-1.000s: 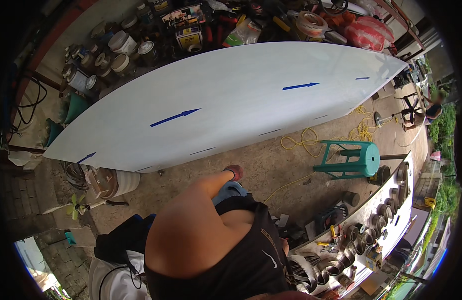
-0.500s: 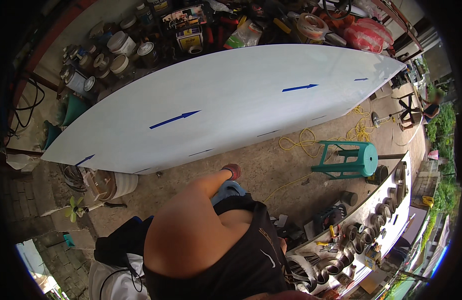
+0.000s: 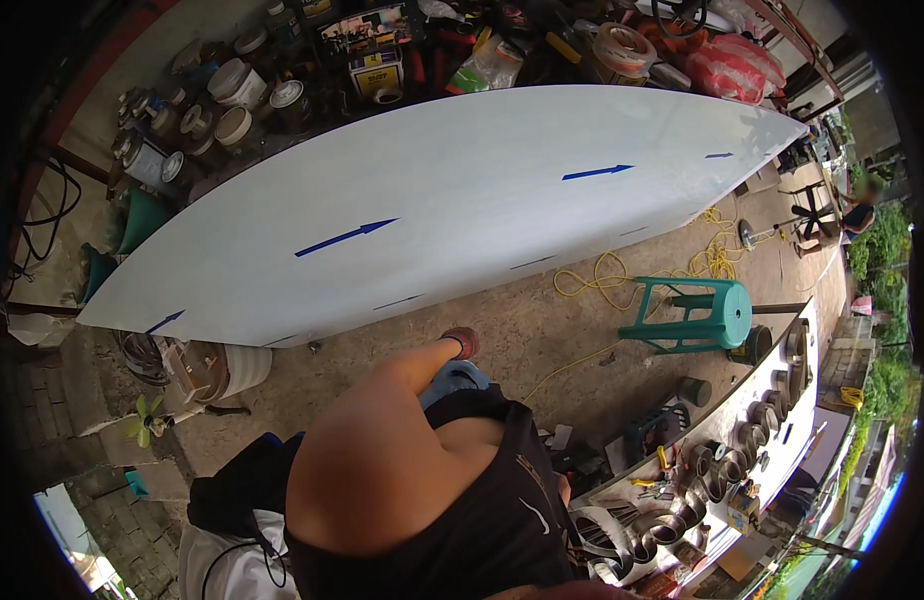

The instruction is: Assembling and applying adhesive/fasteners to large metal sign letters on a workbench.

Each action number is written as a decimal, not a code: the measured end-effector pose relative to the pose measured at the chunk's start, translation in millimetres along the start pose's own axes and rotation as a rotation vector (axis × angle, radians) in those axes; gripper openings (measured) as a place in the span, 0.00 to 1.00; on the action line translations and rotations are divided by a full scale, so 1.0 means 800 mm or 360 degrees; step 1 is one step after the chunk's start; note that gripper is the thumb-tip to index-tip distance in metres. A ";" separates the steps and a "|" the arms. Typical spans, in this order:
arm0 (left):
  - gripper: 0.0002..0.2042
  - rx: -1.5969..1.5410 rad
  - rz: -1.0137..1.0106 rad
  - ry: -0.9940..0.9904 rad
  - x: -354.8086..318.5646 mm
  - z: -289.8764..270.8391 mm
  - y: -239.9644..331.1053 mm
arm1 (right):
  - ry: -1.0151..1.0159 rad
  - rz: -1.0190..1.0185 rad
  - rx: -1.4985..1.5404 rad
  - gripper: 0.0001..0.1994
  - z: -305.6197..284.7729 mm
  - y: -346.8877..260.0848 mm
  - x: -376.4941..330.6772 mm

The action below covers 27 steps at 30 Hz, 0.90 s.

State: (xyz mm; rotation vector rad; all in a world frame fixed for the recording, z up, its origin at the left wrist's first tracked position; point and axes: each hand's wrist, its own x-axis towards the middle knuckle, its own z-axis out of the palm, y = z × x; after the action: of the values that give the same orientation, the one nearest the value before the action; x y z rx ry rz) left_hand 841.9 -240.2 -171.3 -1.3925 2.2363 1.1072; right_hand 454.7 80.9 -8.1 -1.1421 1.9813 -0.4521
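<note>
My left arm hangs down from the bare shoulder, with a dark band at the wrist. Beyond the band is a small reddish shape that seems to be my left hand (image 3: 466, 343); its fingers and anything in them cannot be made out. Only a sliver of skin, seemingly my right hand (image 3: 565, 488), shows beside my black sleeveless shirt (image 3: 482, 510), and its fingers are hidden. Ahead of me stretches a long white panel (image 3: 452, 170) marked with blue arrows. My left hand is apart from its near edge.
A green plastic stool (image 3: 687, 312) lies on its side at the right, near a yellow cord (image 3: 602, 285). Metal rings and hand tools cover a white-topped bench (image 3: 797, 410). Paint cans (image 3: 237, 82) and tools crowd behind the panel. A white bucket (image 3: 247, 370) stands at left.
The view has shifted slightly, so the panel and stool appear a little further left. My arms keep nearly the same pose.
</note>
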 end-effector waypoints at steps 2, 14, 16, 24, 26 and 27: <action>0.13 -0.0485 -0.0155 0.0179 -0.001 0.016 -0.022 | -0.0046 0.0038 -0.0096 0.15 -0.001 -0.011 0.005; 0.13 0.0145 0.0053 -0.0021 -0.022 -0.019 0.019 | -0.0044 0.0101 -0.0188 0.14 0.003 -0.024 -0.016; 0.12 0.0152 0.0109 -0.0029 -0.023 -0.025 0.024 | -0.0031 0.0115 -0.0144 0.14 0.003 -0.026 -0.019; 0.13 -0.0295 -0.0108 0.0051 -0.012 -0.017 0.008 | -0.0034 0.0374 -0.0181 0.13 -0.006 -0.114 -0.029; 0.12 -0.0308 -0.0047 0.0055 -0.001 -0.011 0.002 | -0.0027 0.0342 -0.0132 0.13 -0.006 -0.113 -0.031; 0.12 -0.0300 -0.0037 0.0051 0.005 -0.008 0.002 | -0.0017 0.0312 -0.0079 0.13 -0.005 -0.112 -0.033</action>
State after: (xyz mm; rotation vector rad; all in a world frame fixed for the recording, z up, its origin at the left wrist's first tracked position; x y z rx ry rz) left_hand 840.0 -247.0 -168.5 -1.5146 2.1787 1.3257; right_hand 509.1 55.2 63.2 -0.9659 2.0804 -0.2954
